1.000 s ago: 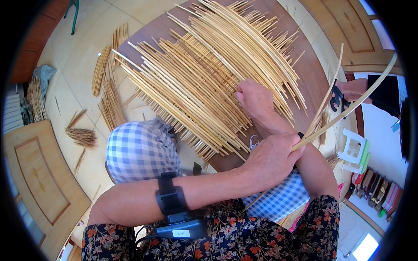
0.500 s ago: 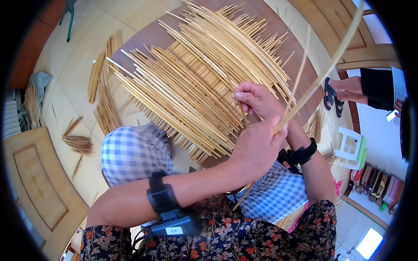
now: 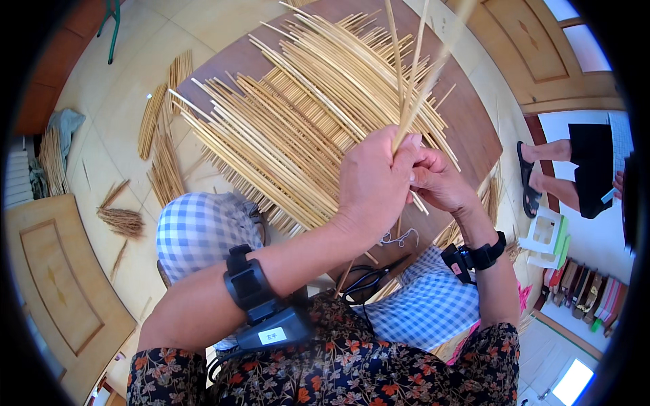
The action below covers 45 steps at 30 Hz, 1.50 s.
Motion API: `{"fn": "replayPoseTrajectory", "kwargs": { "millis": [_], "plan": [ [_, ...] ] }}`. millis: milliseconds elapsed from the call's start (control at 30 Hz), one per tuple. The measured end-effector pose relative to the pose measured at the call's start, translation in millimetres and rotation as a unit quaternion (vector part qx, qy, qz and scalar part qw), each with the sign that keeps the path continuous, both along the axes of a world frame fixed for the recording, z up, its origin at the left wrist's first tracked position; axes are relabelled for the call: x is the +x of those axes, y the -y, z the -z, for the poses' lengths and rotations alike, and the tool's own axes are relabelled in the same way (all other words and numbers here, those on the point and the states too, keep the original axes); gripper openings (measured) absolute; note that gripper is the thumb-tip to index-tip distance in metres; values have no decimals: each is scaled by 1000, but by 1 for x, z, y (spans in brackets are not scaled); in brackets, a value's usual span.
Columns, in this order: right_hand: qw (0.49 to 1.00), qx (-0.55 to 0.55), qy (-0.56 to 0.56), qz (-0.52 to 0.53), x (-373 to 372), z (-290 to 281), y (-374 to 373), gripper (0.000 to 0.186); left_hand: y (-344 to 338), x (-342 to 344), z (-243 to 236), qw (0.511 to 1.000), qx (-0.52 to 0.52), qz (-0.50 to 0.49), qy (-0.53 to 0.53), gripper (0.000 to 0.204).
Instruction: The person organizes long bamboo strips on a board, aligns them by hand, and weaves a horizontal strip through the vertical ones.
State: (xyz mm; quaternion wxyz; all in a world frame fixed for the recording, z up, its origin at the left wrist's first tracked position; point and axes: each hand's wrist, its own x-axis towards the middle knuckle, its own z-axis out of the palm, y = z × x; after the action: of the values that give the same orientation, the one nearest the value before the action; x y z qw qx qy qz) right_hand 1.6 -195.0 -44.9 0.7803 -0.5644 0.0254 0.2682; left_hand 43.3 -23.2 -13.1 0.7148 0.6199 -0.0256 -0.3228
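Bamboo strips (image 3: 413,74): a few thin ones pinched upright in my left hand (image 3: 376,183), fingers closed round their lower ends, tops running up out of the frame and blurred near the top edge. My right hand (image 3: 440,179) is pressed against the left, fingers curled onto the same strips just below the grip; whether it carries any of the load I cannot tell. Both hands sit above the near edge of the woven mat (image 3: 305,128), a big fan of pale strips lying flat on a brown board (image 3: 474,128), loose ends sticking out past the board's left and near edges. Black band with a small box (image 3: 261,304) is strapped on my left forearm, black watch (image 3: 484,256) on my right wrist. Blue checked cloth (image 3: 203,233) covers my left knee, the same pattern over my right knee under the right forearm. Black scissors (image 3: 369,281) lie between the knees, just below the hands, and a bit of white string (image 3: 399,237) sits near the board's near edge. Tiled floor (image 3: 115,108) to the left has loose bundles of strips (image 3: 162,142) beside the board and a smaller brown bunch (image 3: 122,220) further off. Another person's legs in black sandals (image 3: 542,172) stand off the board's right edge, with a small white stool (image 3: 545,237) near them.
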Motion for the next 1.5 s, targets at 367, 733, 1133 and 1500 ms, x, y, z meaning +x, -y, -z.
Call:
{"fn": "replayPoseTrajectory", "kwargs": {
  "millis": [367,733,1133,1500],
  "plan": [
    [860,-442,254,17,7,90,-16,29,10,-36,12,952,45,204,225,31],
    [813,-535,222,50,29,72,-35,19,1,-33,2,950,72,219,209,34],
    [687,-687,224,77,50,83,-29,10,-1,-34,0,950,77,230,198,26],
    [684,-697,202,71,56,80,-35,9,-5,-28,-6,952,72,225,194,32]
  ]
}}
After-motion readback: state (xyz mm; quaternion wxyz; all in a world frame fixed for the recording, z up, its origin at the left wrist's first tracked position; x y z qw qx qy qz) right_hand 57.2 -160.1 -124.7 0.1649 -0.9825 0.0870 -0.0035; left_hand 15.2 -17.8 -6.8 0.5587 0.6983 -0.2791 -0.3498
